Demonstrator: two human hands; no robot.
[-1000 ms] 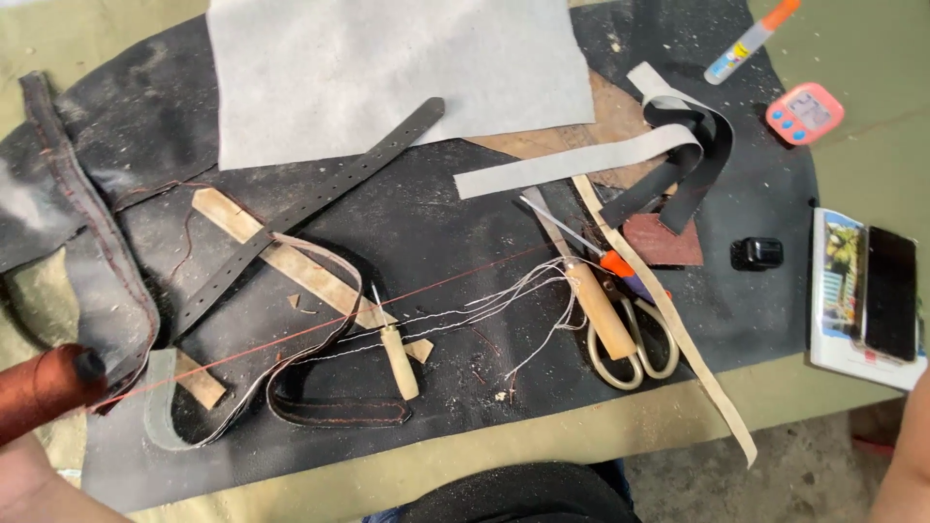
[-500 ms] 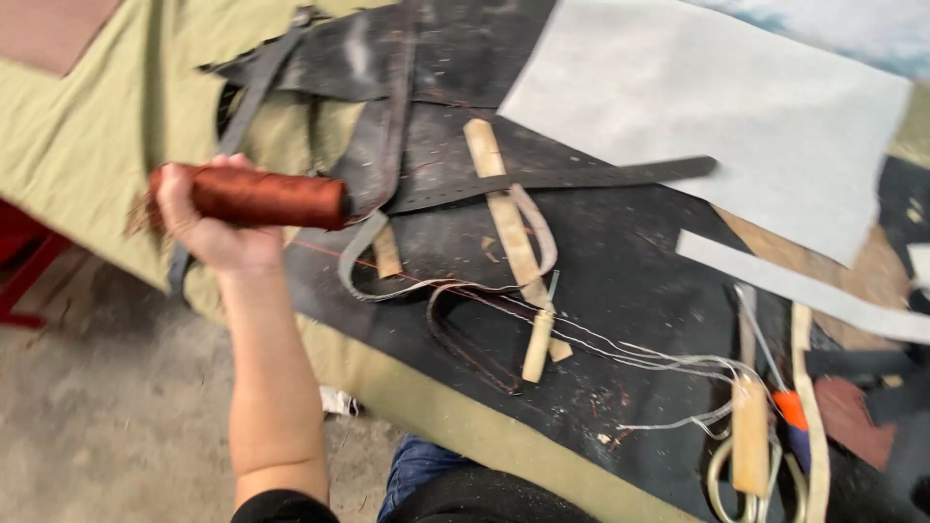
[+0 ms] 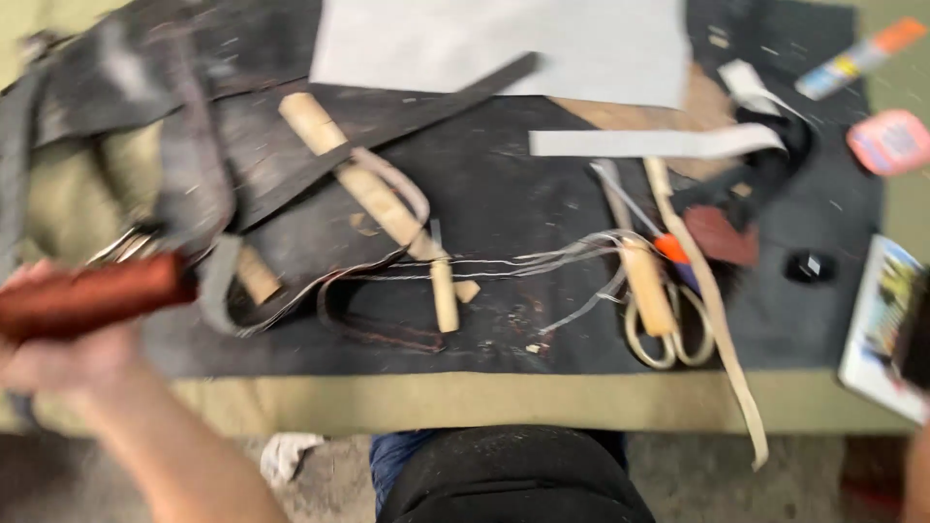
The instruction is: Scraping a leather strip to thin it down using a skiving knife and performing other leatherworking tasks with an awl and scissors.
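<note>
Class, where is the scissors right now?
In the head view, the scissors lie right of centre on the black leather, handles near the table's front edge, beside a tan strap.

An olive-green worktop (image 3: 504,399) carries a large sheet of dark, worn leather (image 3: 504,194) that covers most of it. On the leather lie a pale grey paper sheet (image 3: 504,44) at the far edge, dark leather straps (image 3: 387,116), wooden sticks (image 3: 363,184), loose thread (image 3: 542,266), scissors (image 3: 668,320) and a long tan strip (image 3: 712,310). On the bare cloth at the right lie a glue tube (image 3: 857,56), a pink object (image 3: 889,140) and a booklet (image 3: 882,324).
</note>
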